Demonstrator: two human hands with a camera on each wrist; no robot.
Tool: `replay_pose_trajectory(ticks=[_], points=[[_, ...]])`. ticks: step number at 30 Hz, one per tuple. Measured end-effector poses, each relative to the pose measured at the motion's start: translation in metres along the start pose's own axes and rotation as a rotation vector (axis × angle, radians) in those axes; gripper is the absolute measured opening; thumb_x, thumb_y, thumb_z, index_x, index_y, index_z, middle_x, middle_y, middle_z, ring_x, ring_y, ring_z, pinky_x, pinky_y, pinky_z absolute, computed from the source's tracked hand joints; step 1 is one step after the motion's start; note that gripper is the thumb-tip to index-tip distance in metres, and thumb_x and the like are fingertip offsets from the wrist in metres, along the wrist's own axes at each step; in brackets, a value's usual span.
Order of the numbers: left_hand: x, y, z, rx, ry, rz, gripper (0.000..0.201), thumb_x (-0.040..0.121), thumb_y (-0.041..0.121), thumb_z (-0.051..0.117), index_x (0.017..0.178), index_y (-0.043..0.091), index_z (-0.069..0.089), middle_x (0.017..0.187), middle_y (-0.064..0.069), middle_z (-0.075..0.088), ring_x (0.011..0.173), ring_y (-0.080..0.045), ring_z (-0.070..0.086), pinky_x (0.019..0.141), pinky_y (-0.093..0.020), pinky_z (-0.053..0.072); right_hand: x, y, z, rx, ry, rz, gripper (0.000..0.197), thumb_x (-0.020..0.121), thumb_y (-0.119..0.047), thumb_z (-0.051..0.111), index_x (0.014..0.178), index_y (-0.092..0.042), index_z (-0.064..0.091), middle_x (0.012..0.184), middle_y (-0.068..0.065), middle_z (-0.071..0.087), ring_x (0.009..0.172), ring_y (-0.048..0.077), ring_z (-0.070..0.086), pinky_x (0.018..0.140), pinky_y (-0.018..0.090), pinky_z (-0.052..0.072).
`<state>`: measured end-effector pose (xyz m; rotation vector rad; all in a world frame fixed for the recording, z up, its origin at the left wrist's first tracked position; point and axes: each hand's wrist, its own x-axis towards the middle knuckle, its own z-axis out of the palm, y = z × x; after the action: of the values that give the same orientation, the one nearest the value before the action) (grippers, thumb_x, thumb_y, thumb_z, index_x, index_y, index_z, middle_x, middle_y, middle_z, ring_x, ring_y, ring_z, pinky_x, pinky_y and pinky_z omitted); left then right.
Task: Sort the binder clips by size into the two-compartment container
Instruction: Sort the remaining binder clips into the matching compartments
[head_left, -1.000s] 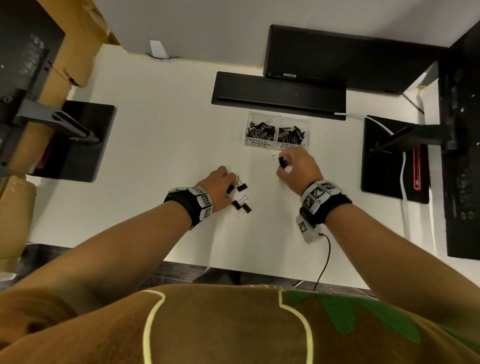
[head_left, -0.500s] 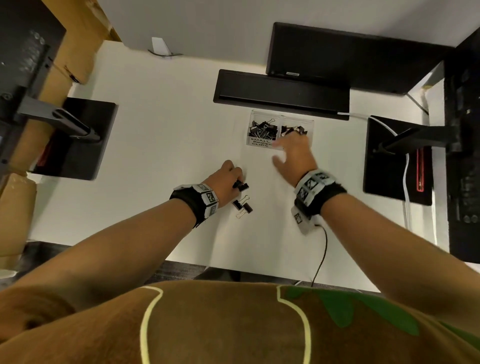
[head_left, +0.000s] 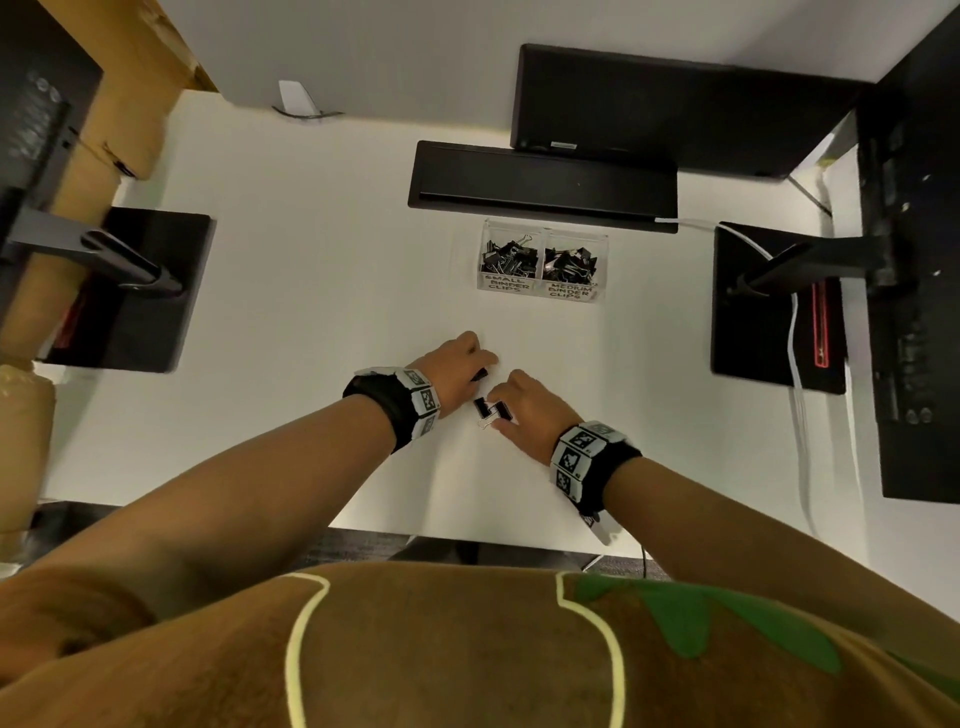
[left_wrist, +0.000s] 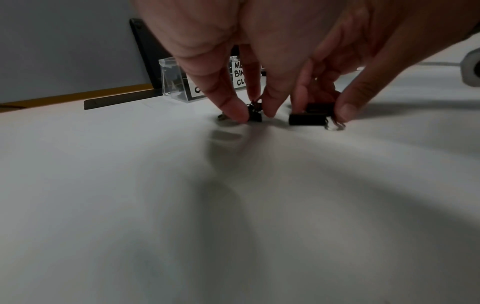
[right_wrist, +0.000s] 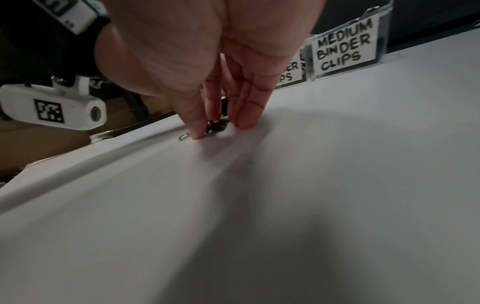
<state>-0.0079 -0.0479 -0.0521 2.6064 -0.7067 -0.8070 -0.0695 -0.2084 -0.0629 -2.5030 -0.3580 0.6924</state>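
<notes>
Two hands at loose black binder clips on the white table (head_left: 311, 312), near the clear two-compartment container (head_left: 543, 291).
Left hand (head_left: 457, 366) pinches a small black clip (left_wrist: 255, 116); right hand (head_left: 527, 410) pinches another black clip (right_wrist: 217, 125); a third clip (head_left: 480, 407) lies between them.

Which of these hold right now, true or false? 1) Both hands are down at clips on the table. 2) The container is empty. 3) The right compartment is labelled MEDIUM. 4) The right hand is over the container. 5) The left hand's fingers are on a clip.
1) Both hands are at clips on the table: true. The left hand and right hand are both low at the loose clips.
2) False. Both compartments of the container hold clips.
3) True. The MEDIUM label sits on the right compartment.
4) False. The right hand is on the table, nearer the person than the container.
5) True. The left fingers pinch a small clip.
</notes>
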Motion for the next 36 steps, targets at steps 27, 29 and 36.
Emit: replay_pose_trajectory(ticks=[27, 29, 36], points=[[0.036, 0.039, -0.056, -0.426, 0.336, -0.125, 0.019, 0.086, 0.019, 0.065, 0.105, 0.015, 0.064, 0.111, -0.003, 0.060, 0.090, -0.014, 0.054, 0.082, -0.023, 0.043, -0.004, 0.032, -0.025, 0.036, 0.178, 0.206, 0.016, 0.089, -0.021, 0.056, 0.100, -0.009, 0.057, 0.109, 0.009, 0.050, 0.099, 0.025, 0.050, 0.079, 0.033, 0.047], [0.047, 0.050, -0.067, -0.461, 0.381, -0.096, 0.015, 0.086, 0.019, 0.066, 0.099, 0.012, 0.066, 0.103, -0.001, 0.062, 0.086, -0.012, 0.053, 0.082, -0.024, 0.045, -0.005, 0.032, -0.026, 0.001, 0.182, 0.207, 0.015, 0.089, -0.016, 0.053, 0.099, -0.006, 0.056, 0.106, 0.011, 0.052, 0.095, 0.029, 0.053, 0.075, 0.038, 0.047], [0.087, 0.080, -0.085, -0.615, 0.431, -0.107, 0.015, 0.086, 0.016, 0.064, 0.101, 0.012, 0.061, 0.105, -0.007, 0.066, 0.089, -0.021, 0.063, 0.083, -0.033, 0.054, -0.006, 0.042, -0.044, -0.032, 0.178, 0.253, 0.020, 0.085, -0.015, 0.052, 0.102, -0.004, 0.053, 0.104, 0.013, 0.058, 0.086, 0.033, 0.058, 0.072, 0.037, 0.048]])
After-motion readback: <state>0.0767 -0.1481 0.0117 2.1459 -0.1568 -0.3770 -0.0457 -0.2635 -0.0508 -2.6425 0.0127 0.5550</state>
